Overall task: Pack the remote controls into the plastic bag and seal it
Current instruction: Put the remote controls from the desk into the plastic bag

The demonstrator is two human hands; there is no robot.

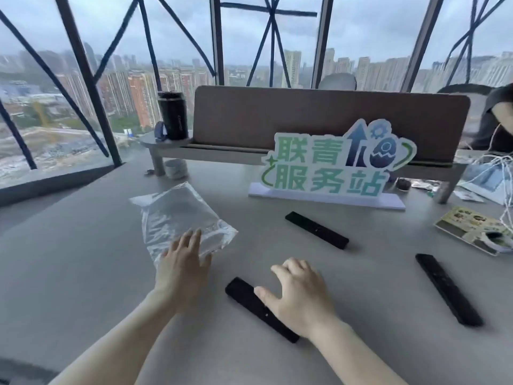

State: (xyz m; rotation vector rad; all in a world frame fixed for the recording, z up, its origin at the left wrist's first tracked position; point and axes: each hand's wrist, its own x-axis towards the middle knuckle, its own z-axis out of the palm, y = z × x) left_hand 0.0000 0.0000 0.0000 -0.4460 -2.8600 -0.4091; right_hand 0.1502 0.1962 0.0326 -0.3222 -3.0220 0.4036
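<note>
A clear plastic bag (177, 215) lies flat on the grey table (83, 273). My left hand (183, 265) rests with fingers spread on the bag's near corner. Three black remote controls lie on the table: a near remote (244, 298), a middle remote (316, 229) further back, and a right remote (447, 291). My right hand (299, 295) hovers over the near remote with fingers apart, its thumb touching the remote's top and its palm covering the near half. Nothing is lifted.
A white and green sign (333, 168) stands behind the remotes. A raised shelf with a brown divider (319, 118) carries a black tumbler (172, 115). A booklet (472, 229), cables and clutter sit at the right, where another person's arm (497, 120) shows.
</note>
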